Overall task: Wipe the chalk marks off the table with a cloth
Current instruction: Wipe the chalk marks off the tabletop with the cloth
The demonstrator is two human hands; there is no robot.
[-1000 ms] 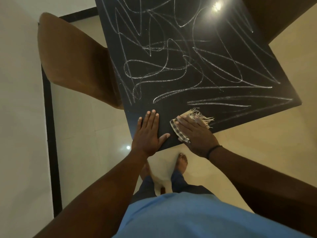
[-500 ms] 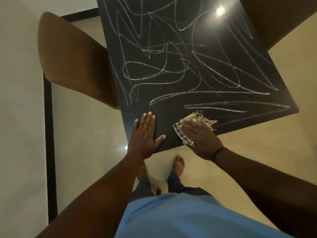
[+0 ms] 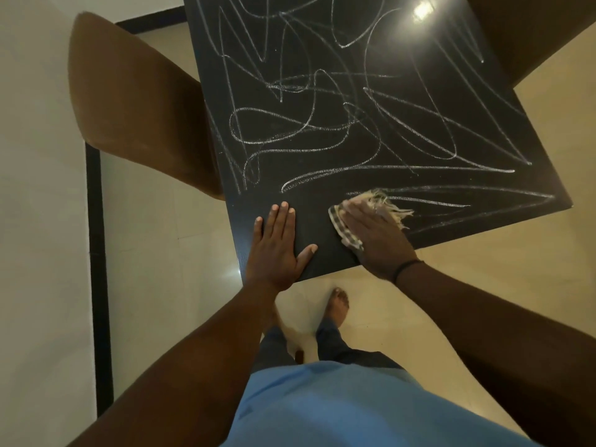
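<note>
Your right hand (image 3: 375, 240) is lying flat with its fingers straight and close together, pressing the cloth (image 3: 371, 214) down onto the table (image 3: 322, 75). Only the edges of the cloth are peeking out: a checked border along the thumb side of that hand and a pale fringe past the fingertips, which is touching the nearest chalk marks (image 3: 354, 140). Those scribbles are covering the dark top ahead of and to the outer side of this hand, while the strip between your two hands is looking bare and dark. Your right forearm is reaching in from the lower right, with a thin black band (image 3: 407, 269) sitting at the wrist.

Your left hand (image 3: 277, 250) is resting palm down just beside the right one, fingers straight and together, thumb spread out toward the cloth, holding nothing. Its heel is hanging over the near edge of the table, and its arm is stretching in from the lower left. Beyond that hand's outer side a brown chair (image 3: 135, 108) is standing against the table.
</note>
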